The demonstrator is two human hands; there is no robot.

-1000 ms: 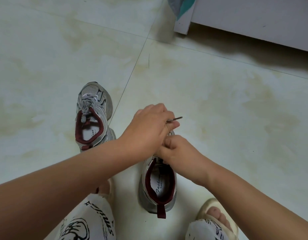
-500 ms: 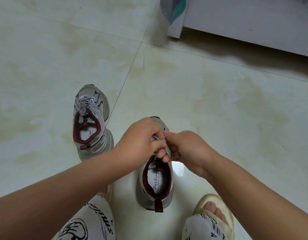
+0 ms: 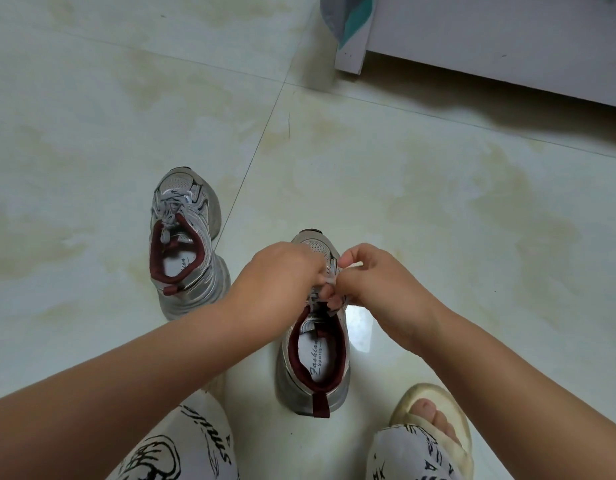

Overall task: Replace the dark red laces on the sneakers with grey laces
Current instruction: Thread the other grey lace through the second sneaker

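Observation:
Two silver-grey sneakers with dark red collars stand on the tiled floor. The near sneaker (image 3: 315, 362) sits in front of me, heel toward me. Over its tongue, my left hand (image 3: 282, 275) and my right hand (image 3: 376, 282) meet, and both pinch the grey lace (image 3: 329, 279) between their fingertips. A short grey lace end hangs into the shoe opening. The far sneaker (image 3: 185, 237) stands to the left, laced in grey, with no hand on it.
A white cabinet base (image 3: 490, 46) runs along the top right, with a grey and teal cloth (image 3: 348, 15) hanging at its corner. My knees in printed trousers (image 3: 182, 445) and a cream slipper (image 3: 434, 417) are at the bottom edge.
The lace end that stuck out past my left hand a second ago is gone from sight. Both hands have dropped closer to the near sneaker's tongue and now pinch the lace together.

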